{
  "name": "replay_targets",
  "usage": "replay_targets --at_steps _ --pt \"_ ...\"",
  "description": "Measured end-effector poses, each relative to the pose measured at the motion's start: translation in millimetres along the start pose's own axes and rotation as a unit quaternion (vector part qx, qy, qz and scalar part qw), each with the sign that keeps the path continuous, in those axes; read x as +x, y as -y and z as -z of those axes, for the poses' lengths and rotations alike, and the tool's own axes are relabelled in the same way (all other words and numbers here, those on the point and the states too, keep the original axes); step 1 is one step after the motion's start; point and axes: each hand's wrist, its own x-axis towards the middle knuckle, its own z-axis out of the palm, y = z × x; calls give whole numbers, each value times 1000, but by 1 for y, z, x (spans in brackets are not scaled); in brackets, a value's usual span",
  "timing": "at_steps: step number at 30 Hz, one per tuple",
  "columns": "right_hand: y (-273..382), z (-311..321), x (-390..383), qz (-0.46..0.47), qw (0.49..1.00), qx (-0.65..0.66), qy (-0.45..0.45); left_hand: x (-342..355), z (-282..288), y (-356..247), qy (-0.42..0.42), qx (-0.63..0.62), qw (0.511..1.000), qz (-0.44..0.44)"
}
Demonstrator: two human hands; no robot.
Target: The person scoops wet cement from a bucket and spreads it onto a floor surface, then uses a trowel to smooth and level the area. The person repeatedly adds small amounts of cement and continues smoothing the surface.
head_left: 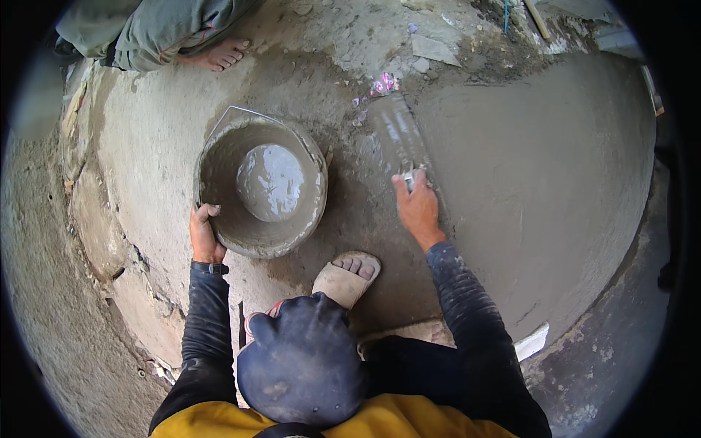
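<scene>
Head view showed two bare hands at work low over the floor [157,146]. The left hand [207,232] was curled on the near left edge of a round bucket [310,193], with its thumb over the rim and its other fingers tucked out of sight on the outer side. That grip most likely kept the bucket steady. The right hand [420,212] was wrapped around the handle of a long, flat trowel [400,131]. Its blade lay flat and pointed away from the person, along the edge of a smooth, wet grey patch [540,168], perhaps so the whole length could press evenly.

The bucket stood left of the trowel, well apart from it but in easy reach. Wet grey mush [270,182] shone at its bottom, and its wire handle [241,109] leaned to the far side, out of the way of the opening.

Close to the bucket was a foot in a tan sandal [349,277]. Beyond the trowel tip sat a shiny pink scrap [385,84], with broken stones [436,50] farther off. Another person's bare foot [219,55] showed at the top left; the rest of that person was cut off.

The trowel was blurred, so its edges were hard to see. A dark blue lump [303,365], maybe a knee, hid some of the floor. Nobody could tell how deep the mush was.
</scene>
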Motion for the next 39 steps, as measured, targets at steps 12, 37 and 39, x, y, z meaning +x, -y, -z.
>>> replay_targets --at_steps 12,37,39 --pt "-33 -13 -4 -41 985 158 -64 4 5 3 -7 -18 1000 18" --pt "-127 64 -3 -42 958 -25 -284 12 16 4 37 11 999 27" --pt "-131 82 6 -153 961 166 -162 13 15 6 26 -1 999 42"
